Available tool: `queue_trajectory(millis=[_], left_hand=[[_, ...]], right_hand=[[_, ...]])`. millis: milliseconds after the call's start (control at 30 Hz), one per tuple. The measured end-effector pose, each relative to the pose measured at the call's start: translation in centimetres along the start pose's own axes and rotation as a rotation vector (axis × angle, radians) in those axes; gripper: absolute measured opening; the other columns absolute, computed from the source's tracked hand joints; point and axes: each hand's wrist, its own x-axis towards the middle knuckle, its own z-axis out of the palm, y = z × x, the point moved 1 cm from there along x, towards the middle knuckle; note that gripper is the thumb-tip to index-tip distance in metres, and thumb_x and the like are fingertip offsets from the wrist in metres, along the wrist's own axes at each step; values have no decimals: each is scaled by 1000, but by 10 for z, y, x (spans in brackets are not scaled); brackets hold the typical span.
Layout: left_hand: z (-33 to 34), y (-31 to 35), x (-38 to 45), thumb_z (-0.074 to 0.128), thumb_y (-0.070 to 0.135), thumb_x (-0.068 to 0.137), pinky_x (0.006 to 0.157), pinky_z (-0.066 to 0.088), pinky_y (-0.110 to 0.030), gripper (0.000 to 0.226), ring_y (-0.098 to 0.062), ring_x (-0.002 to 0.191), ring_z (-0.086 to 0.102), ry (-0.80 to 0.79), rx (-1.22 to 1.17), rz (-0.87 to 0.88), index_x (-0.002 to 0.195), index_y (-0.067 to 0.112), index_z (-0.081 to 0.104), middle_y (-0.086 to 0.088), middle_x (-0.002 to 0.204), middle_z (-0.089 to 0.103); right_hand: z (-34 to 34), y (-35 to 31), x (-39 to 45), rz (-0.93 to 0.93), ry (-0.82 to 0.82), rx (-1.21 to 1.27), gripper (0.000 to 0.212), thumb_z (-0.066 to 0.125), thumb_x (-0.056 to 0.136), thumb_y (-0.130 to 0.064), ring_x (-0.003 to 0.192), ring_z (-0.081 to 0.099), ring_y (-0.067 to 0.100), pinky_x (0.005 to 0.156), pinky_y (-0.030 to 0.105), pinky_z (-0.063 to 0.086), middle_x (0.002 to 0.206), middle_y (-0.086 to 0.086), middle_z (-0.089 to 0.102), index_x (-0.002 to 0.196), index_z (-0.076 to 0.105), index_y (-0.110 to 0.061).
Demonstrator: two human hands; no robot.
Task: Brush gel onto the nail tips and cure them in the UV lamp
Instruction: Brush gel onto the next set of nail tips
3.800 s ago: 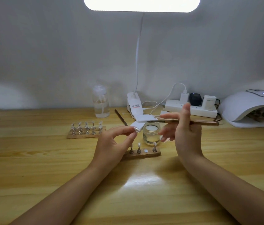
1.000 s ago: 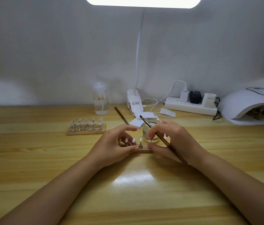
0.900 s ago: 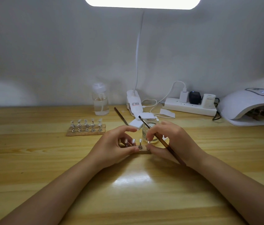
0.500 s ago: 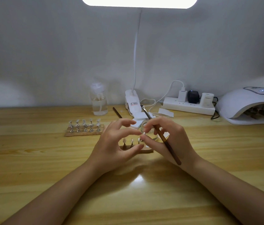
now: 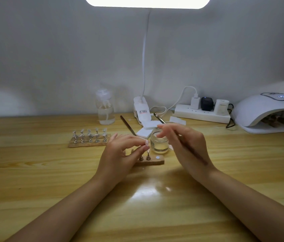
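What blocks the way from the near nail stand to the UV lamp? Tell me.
Nothing visible. From the near stand rightward to the UV lamp, the table is bare. The glass jar sits just behind the stand, off that line.

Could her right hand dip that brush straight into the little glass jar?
Probably yes. The right hand holds the brush just beside the open glass jar, with no lid on it and nothing between them.

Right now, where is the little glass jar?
In the head view, the glass jar stands mid-table between the two hands, just behind the near wooden stand and in front of the white pads.
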Motion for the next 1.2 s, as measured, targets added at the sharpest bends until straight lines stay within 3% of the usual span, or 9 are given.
queue_trajectory(millis=[133, 233, 367, 533, 667, 767, 900, 1000, 1200], left_hand=[[0, 0, -1, 66, 33, 67, 105, 21, -34, 12, -1, 86, 61, 28, -40, -34, 79, 32, 67, 24, 81, 64], [0, 0, 0, 67, 31, 67, 104, 22, -33, 10, 0, 82, 61, 34, -56, -33, 77, 35, 66, 23, 77, 65], [0, -1, 0, 66, 31, 68, 106, 24, -38, 9, 0, 82, 61, 22, -63, -22, 77, 32, 67, 21, 79, 66], [0, 0, 0, 66, 30, 69, 107, 25, -41, 7, -1, 82, 61, 23, -56, -25, 76, 32, 66, 20, 78, 65], [0, 0, 0, 65, 31, 69, 106, 28, -49, 9, 0, 81, 60, 12, -57, -15, 78, 29, 67, 21, 77, 65], [0, 1, 0, 67, 28, 70, 94, 34, -61, 10, 1, 77, 59, 15, -52, 0, 79, 24, 69, 18, 76, 65], [-1, 0, 1, 67, 28, 70, 90, 36, -63, 15, -1, 77, 59, 16, -48, 10, 81, 18, 72, 17, 79, 66], [-1, 0, 1, 67, 28, 71, 90, 37, -62, 12, -2, 78, 60, 23, -54, 16, 82, 23, 70, 18, 80, 66], [-1, -1, 1, 66, 27, 71, 88, 40, -58, 10, -4, 81, 60, 27, -45, 30, 81, 26, 68, 19, 81, 65]], right_hand=[[-6, 2, 6, 255, 146, 149, 35, 42, 81, -47, 41, 48, 3, 53, 9, 40, 48, -4, 61, 82, 69, -25], [-12, 6, 19, 382, 195, 150, 43, 40, 80, -53, 41, 45, 0, 50, 6, 36, 38, -7, 49, 73, 70, -24], [-18, 16, 38, 399, 100, -34, 38, 47, 92, -39, 46, 48, -5, 51, 6, 36, 39, -15, 51, 67, 69, -20], [-15, 22, 54, 345, -12, -271, 38, 61, 86, -37, 39, 50, -2, 53, 20, 37, 42, -7, 52, 54, 54, -17], [-4, 23, 58, 326, -104, -431, 41, 63, 83, -41, 54, 59, 12, 63, 34, 51, 50, 1, 58, 57, 58, -9], [1, 23, 59, 329, -161, -509, 47, 62, 84, -43, 64, 62, 24, 67, 38, 51, 61, 11, 63, 65, 61, -1], [-5, 19, 62, 303, -50, -426, 43, 60, 85, -43, 48, 55, 7, 62, 31, 48, 46, -2, 53, 55, 55, -13], [-12, 19, 67, 315, 48, -373, 43, 58, 87, -42, 39, 51, -2, 56, 23, 44, 46, -3, 52, 54, 52, -15], [-25, 31, 63, 470, 129, -294, 46, 56, 89, -39, 43, 50, 1, 53, 16, 39, 44, 0, 51, 53, 53, -11]])
